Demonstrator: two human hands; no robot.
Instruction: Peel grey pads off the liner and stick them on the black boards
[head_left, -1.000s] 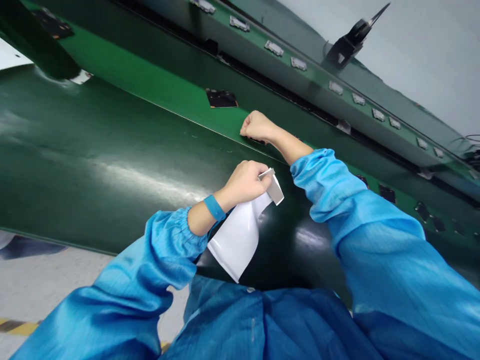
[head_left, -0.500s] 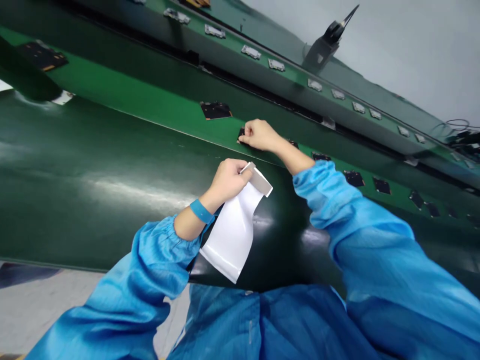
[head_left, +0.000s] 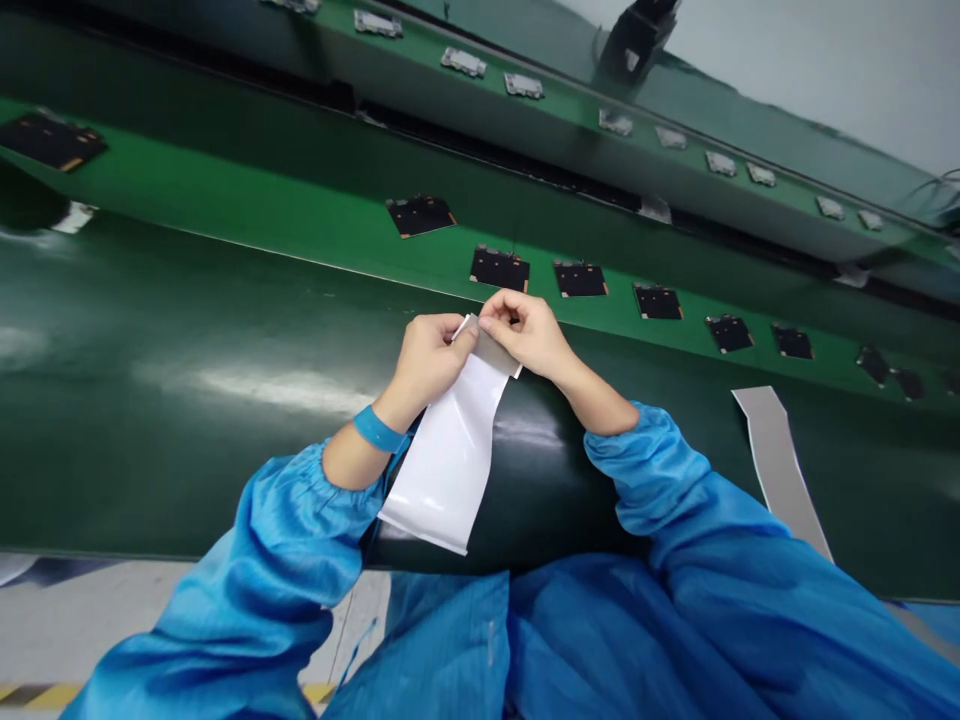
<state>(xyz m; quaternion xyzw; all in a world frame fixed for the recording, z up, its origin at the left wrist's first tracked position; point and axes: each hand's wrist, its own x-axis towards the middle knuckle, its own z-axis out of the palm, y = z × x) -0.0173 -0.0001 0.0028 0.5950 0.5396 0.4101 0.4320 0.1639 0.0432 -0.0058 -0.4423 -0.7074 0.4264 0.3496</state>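
Observation:
A white glossy backing sheet (head_left: 450, 450) with a grey folded-over end hangs down toward my body above the dark green bench. My left hand (head_left: 435, 358) is closed on its upper left corner, thumb on top. At the same upper edge, my right hand (head_left: 529, 335) pinches the grey end with thumb and index finger; whether a small piece is between the fingertips cannot be seen. Just beyond my hands lies a black circuit board (head_left: 500, 268) on the bright green belt, with another black board (head_left: 580, 279) to its right.
More black boards lie along the belt, one (head_left: 420, 214) to the left and several to the right. A grey strip (head_left: 780, 455) rests on the bench beside my right sleeve. Small silvery parts (head_left: 523, 86) line the raised shelf behind. A dark post (head_left: 30, 200) stands at the left.
My right hand has come back from the board on the belt to the sheet's top edge. That board is now uncovered. The view has shifted, bringing the grey strip at right into sight.

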